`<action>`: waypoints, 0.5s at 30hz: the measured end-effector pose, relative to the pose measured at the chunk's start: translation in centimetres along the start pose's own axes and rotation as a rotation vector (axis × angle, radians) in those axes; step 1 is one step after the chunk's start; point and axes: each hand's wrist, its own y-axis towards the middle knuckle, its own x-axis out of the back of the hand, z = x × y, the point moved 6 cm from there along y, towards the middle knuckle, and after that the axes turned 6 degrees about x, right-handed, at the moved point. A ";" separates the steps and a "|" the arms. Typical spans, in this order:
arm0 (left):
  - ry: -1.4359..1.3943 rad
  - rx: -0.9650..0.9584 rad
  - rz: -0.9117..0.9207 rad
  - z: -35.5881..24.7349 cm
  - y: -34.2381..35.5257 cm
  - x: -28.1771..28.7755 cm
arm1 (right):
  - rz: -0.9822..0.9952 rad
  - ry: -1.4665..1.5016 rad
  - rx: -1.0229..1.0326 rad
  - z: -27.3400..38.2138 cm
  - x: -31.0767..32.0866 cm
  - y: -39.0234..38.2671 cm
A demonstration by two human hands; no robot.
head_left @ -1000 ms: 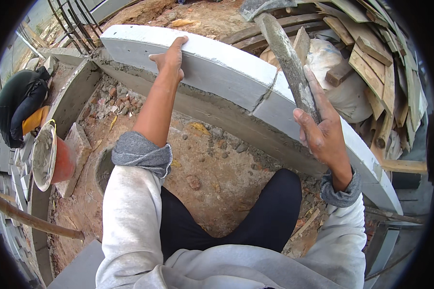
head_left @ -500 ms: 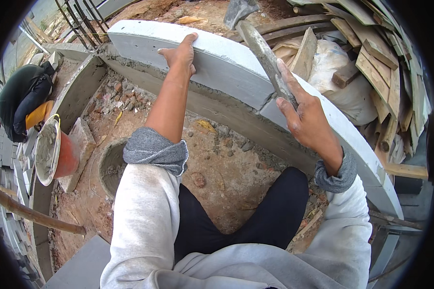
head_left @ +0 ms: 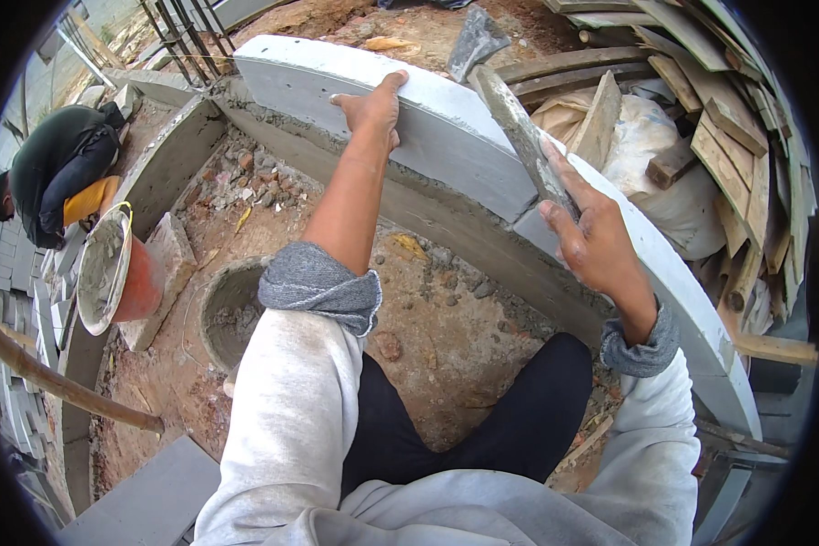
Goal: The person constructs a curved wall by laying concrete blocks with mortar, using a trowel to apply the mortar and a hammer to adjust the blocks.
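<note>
My right hand point(head_left: 596, 237): grip clenched round handle of mortar-smeared hammer point(head_left: 523, 127), index finger laid along it, head pointing away from me. My left hand point(head_left: 373, 114): grip unclenched — fingers at top edge of white aerated-concrete block point(head_left: 314, 84), thumb off to side. Block stands along low concrete wall point(head_left: 482, 238); red bucket point(head_left: 143, 282) off to my left.

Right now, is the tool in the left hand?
No, the right hand holds the tool, while the left hand is on the block.
</note>
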 end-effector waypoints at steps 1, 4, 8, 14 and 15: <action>0.044 0.003 -0.018 0.3 0.0 -0.3 | 0.017 -0.044 -0.024 -0.2 0.1 -0.5; 0.032 0.004 -0.020 0.3 0.1 0.4 | 0.224 0.063 -0.432 0.9 -0.1 0.4; 0.055 0.001 -0.016 0.0 0.1 0.5 | -0.055 0.016 0.032 2.1 0.9 3.8; 0.030 -0.073 0.010 -0.3 1.5 1.0 | -0.049 0.167 0.089 6.6 -2.2 15.6; 0.034 -0.072 0.014 -0.1 1.6 0.8 | 0.008 0.184 0.048 5.9 -3.7 17.2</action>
